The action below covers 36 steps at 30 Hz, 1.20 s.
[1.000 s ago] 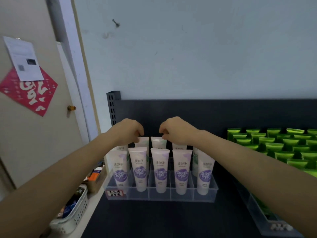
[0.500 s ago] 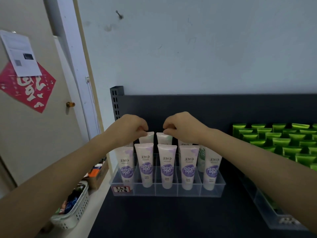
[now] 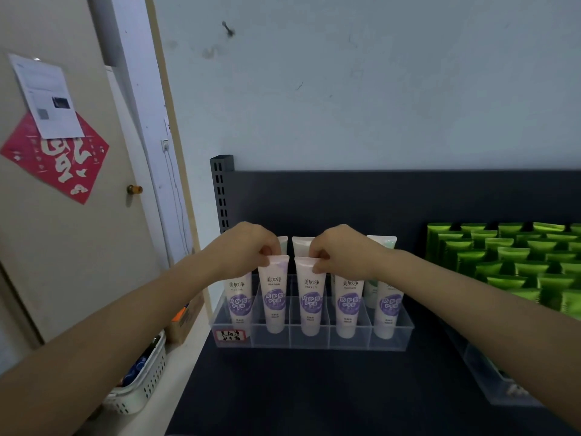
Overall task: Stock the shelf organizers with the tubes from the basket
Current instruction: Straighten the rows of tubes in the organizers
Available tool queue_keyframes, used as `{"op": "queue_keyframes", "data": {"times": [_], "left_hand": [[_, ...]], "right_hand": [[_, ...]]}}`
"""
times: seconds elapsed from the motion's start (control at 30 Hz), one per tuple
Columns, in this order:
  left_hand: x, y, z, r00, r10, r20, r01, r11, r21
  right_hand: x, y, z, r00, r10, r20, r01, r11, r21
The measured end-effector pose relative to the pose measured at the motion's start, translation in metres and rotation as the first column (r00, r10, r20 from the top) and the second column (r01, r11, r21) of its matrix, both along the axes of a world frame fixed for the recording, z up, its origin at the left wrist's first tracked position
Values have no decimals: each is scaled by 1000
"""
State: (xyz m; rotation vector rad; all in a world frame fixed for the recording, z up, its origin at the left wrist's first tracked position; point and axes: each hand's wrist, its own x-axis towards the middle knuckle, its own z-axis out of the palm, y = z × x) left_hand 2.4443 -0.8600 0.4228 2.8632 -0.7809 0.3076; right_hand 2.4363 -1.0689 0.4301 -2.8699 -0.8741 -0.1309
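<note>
A clear acrylic shelf organizer [image 3: 314, 341] stands on the dark shelf with several white tubes with purple labels upright in its front slots. My left hand [image 3: 248, 247] pinches the top seam of the second front tube [image 3: 275, 297]. My right hand [image 3: 342, 250] pinches the top seam of the third front tube [image 3: 310, 300]. Behind them stand pale green-topped tubes [image 3: 382, 242], partly hidden by my hands. The white basket [image 3: 141, 379] sits low at the left, under my left forearm, with blue items inside.
A second clear organizer [image 3: 490, 382] at the right holds several rows of green tubes [image 3: 515, 262]. The black shelf back panel [image 3: 377, 196] rises behind. A beige door [image 3: 63, 247] with a red paper sign is at the left. A cardboard box [image 3: 185, 319] sits beside the basket.
Both hands moved forward and down from the back-row tubes to the tops of the two front tubes. The camera view shifted slightly.
</note>
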Motion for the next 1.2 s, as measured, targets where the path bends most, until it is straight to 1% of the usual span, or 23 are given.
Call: {"op": "queue_keyframes", "data": {"times": [0.23, 0.37, 0.47, 0.57, 0.67, 0.77, 0.93, 1.07, 1.2], "left_hand": [[2, 4, -2, 1000, -1, -19, 0, 999, -54], [-2, 6, 0, 1000, 14, 23, -11, 995, -100], [-3, 20, 10, 991, 77, 109, -58, 983, -172], [10, 41, 12, 969, 189, 159, -165, 975, -150], [25, 57, 3, 960, 262, 98, -256, 964, -70], [35, 61, -7, 966, 253, 54, -251, 967, -36], [45, 58, -18, 968, 239, 77, -232, 968, -99], [47, 60, -17, 972, 229, 47, -218, 960, -177], [48, 62, -14, 979, 204, 29, -196, 964, -179]], "right_hand": [[-2, -2, -2, 1000, -9, 0, 9, 1000, 4], [-3, 1, 1, 999, -27, -39, 29, 999, 42], [-6, 5, 6, 999, -24, -24, 26, 994, 103], [-7, 14, 8, 998, 8, 62, -17, 989, 146], [-7, 26, 6, 994, 43, 97, -58, 986, 156], [-6, 36, 2, 994, 49, 97, -65, 984, 164], [0, 43, -2, 998, 12, 58, -22, 985, 173], [3, 46, -5, 999, -1, 38, -5, 985, 175], [4, 45, -9, 999, -4, 33, -2, 986, 166]]}}
